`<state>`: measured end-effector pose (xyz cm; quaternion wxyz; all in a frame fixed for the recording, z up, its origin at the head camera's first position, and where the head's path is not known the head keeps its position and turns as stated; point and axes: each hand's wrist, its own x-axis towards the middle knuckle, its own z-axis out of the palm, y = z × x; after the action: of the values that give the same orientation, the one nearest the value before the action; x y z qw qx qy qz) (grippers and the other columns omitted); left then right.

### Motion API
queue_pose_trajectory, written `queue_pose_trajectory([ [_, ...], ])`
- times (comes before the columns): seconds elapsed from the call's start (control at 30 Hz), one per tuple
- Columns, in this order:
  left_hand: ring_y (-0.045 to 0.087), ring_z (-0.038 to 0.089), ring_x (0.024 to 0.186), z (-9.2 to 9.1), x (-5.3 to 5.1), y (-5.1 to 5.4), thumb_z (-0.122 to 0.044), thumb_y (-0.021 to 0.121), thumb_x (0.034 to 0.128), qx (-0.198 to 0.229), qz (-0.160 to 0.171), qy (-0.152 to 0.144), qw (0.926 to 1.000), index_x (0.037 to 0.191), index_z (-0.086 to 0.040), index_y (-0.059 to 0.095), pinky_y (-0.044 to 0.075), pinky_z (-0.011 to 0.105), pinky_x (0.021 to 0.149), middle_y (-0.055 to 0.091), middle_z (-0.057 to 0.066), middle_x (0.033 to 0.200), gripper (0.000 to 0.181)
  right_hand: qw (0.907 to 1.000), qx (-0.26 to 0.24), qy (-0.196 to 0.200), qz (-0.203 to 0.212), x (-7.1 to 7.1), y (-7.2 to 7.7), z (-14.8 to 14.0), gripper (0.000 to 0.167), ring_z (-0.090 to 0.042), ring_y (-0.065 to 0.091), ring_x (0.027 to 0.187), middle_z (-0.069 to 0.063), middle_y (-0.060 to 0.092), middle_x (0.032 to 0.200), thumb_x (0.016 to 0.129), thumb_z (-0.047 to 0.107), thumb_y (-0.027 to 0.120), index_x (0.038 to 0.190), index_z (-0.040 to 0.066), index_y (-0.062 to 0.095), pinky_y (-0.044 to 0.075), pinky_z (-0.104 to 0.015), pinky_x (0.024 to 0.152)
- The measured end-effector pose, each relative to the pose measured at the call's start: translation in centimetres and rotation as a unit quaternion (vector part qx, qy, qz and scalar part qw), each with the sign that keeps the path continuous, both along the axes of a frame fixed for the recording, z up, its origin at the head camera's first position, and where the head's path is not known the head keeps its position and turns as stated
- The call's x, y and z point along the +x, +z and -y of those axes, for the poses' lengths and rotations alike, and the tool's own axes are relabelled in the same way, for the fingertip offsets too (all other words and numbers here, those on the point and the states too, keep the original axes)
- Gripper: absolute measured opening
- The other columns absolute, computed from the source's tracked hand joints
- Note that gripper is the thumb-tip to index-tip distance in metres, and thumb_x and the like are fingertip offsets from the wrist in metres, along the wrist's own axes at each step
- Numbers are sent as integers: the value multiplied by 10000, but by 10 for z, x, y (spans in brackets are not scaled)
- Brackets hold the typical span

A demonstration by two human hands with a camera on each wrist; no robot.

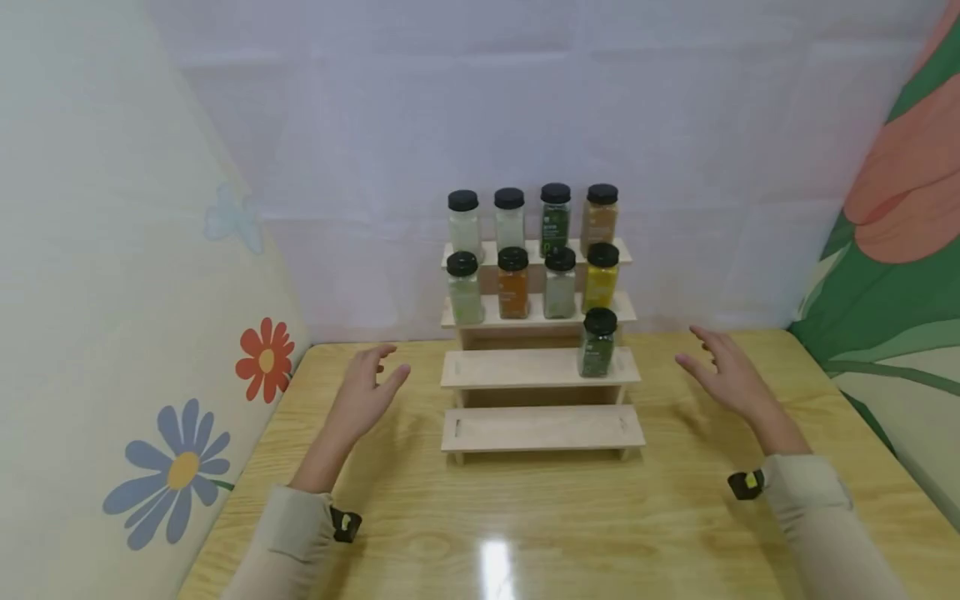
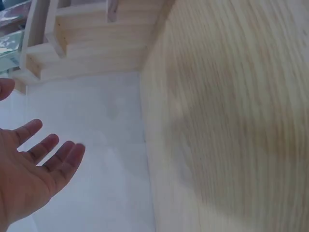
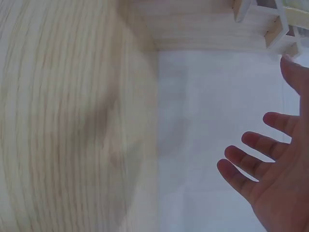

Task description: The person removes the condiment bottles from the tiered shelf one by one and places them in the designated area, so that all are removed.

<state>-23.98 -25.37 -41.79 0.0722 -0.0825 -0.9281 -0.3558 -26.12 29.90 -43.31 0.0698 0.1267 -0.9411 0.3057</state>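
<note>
A stepped wooden rack (image 1: 525, 429) stands between my hands, with black-capped spice jars on its upper three tiers. On the third tier down, a jar of dark green herbs (image 1: 597, 346) sits alone near the right end. The tier above carries a pale green jar (image 1: 465, 300), an orange-brown jar (image 1: 513, 287), a grey jar (image 1: 559, 287) and a yellow jar (image 1: 601, 282). My left hand (image 1: 365, 387) hovers left of the rack, fingers spread and holding nothing. To the right of the rack, my right hand (image 1: 727, 375) is likewise raised, fingers apart, touching nothing.
Along the top tier stand several more jars, including a dark green one (image 1: 556, 221) and a tan one (image 1: 601, 218). The wooden table (image 1: 540, 517) ends at a white cloth backdrop (image 1: 375, 167). Flower-painted panels flank both sides, with a red flower (image 1: 266, 360) at left.
</note>
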Motion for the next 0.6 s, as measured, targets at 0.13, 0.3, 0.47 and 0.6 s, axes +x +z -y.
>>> queue_pose_trajectory([
  [0.13,541,431,1187,-7,-1,3,-486,519,1041,504,310,-11,9982,1529,-48,383,533,554,910,428,262,1463,670,9981,-598,110,-71,1,3,6,693,-535,414,1309,-359,339,1509,1070,379,505,1557,-58,276,413,-668,1028],
  [0.3,578,435,1163,-17,-2,7,-328,567,1047,1613,922,-73,9826,1524,-52,369,595,459,863,457,250,1449,586,9924,-1199,113,-236,0,9,15,622,-518,464,1286,-347,436,1451,1078,321,503,1530,-68,329,404,-668,1036],
  [0.47,570,450,1191,-24,-7,9,-233,548,1055,2690,1432,-155,9523,1516,-9,342,608,373,838,451,267,1450,553,9867,-1616,16,-176,3,19,25,593,-458,493,1287,-304,490,1436,1083,339,487,1528,-33,359,391,-629,1070],
  [0.6,554,421,1205,-27,-9,10,-225,527,1066,3068,1616,-74,9379,1519,-9,335,605,356,840,441,252,1457,538,9797,-2001,62,-140,5,26,34,560,-178,563,1208,-262,518,1426,1084,319,489,1527,-5,379,484,-306,1026],
])
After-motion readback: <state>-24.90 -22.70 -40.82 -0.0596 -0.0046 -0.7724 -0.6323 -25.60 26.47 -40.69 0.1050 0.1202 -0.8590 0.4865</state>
